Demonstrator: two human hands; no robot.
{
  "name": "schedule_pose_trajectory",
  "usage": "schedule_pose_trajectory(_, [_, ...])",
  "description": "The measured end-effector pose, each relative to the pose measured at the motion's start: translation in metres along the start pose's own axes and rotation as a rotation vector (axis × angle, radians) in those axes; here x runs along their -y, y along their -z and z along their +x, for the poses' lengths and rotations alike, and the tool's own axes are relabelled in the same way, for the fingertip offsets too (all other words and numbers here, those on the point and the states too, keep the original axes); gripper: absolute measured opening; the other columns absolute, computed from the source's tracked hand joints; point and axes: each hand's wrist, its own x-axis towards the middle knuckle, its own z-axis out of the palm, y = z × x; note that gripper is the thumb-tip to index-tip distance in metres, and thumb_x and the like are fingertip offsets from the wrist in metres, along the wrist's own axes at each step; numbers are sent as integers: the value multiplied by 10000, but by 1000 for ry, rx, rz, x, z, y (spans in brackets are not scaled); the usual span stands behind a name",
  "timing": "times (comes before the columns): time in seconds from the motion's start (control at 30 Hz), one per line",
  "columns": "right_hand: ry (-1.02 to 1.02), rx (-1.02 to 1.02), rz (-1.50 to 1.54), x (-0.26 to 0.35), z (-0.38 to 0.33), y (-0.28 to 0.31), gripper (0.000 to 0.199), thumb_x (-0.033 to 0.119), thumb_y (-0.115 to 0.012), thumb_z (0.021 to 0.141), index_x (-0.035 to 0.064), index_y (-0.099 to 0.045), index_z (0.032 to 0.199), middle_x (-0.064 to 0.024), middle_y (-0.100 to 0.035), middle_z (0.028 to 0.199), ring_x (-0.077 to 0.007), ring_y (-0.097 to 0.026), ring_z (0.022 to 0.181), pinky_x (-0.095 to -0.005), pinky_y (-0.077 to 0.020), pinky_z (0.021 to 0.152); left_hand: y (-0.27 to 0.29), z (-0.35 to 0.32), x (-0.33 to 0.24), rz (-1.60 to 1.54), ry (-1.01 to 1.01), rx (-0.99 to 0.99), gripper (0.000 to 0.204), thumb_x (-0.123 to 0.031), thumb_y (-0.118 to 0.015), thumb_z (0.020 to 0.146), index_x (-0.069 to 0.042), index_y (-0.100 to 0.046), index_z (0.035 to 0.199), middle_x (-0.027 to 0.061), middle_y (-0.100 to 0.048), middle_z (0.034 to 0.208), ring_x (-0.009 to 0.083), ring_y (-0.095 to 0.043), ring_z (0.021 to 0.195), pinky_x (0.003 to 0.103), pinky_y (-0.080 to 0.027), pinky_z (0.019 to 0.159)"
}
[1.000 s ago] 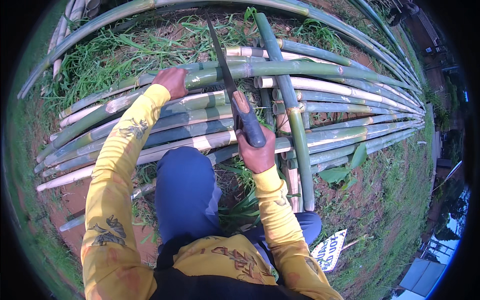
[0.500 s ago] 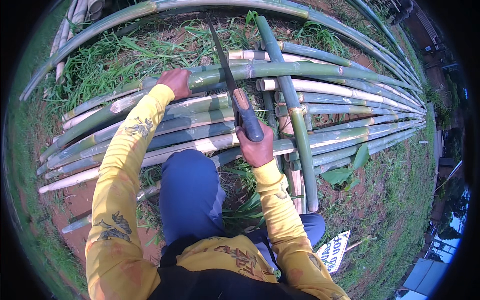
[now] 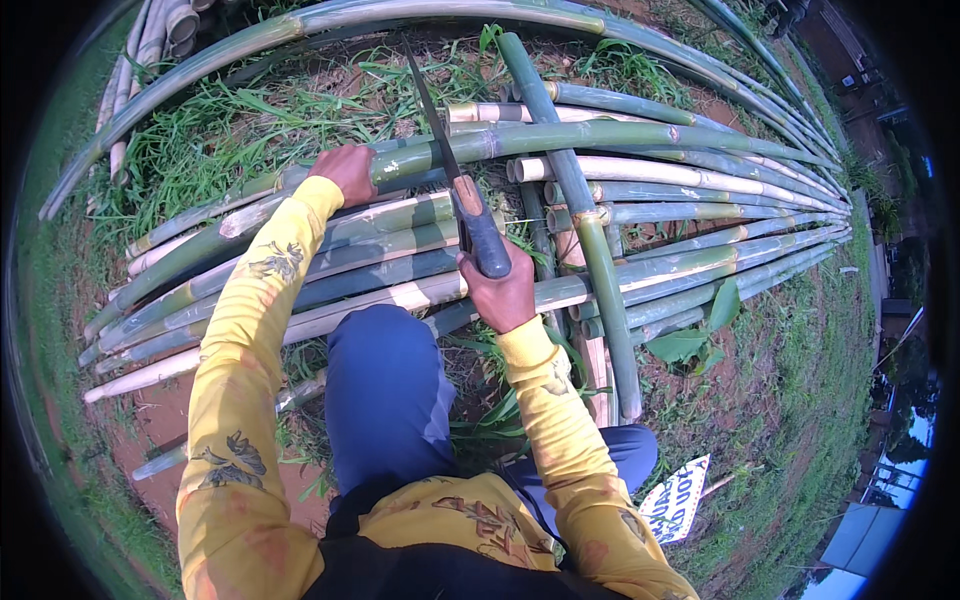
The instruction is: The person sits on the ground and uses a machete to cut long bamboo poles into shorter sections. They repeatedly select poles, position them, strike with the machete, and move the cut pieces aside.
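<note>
A long knife (image 3: 440, 130) with a dark blade and a blue-grey handle points away from me, and my right hand (image 3: 505, 290) grips that handle. The blade lies across a green bamboo pole (image 3: 600, 135) that runs left to right. My left hand (image 3: 348, 172) presses down on the same pole, a little left of the blade. Both arms wear yellow patterned sleeves. My knee in blue trousers (image 3: 385, 390) sits just below the poles.
Many more green and pale bamboo poles (image 3: 700, 215) lie side by side on grass and red soil. One green pole (image 3: 590, 240) crosses them from top to bottom. A white printed bag (image 3: 678, 498) lies at the lower right. More poles (image 3: 150, 40) are stacked at the upper left.
The knife blade has tipped slightly to the left and my right hand has shifted a little lower. My left hand stays on the pole.
</note>
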Motion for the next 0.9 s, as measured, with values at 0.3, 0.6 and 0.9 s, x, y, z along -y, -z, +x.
schedule_pose_trajectory(0.3, [-159,50,-115,37,-146,66,354,-48,-675,755,-27,-705,1107,-94,-721,846,-159,-716,755,-279,-549,755,-13,-14,10,-15,36,65,550,-224,-756,705,-2,-685,1203,260,-718,996,411,-692,991,491,-529,937])
schedule_pose_trajectory(0.6, [-125,26,-76,17,-108,35,196,-27,-717,806,-9,-685,999,-110,-668,747,-182,-636,620,-315,-517,636,-10,-13,16,-7,38,68,588,-217,-778,701,15,-664,1229,265,-711,1034,426,-682,1009,489,-526,945])
schedule_pose_trajectory(0.9, [-12,-19,-16,-10,3,0,99,22,-678,815,-25,-625,884,-133,-612,681,-201,-571,593,-343,-481,613,-5,-5,-9,-20,4,27,524,-210,-749,721,10,-679,1191,268,-709,1040,412,-678,1038,488,-518,952])
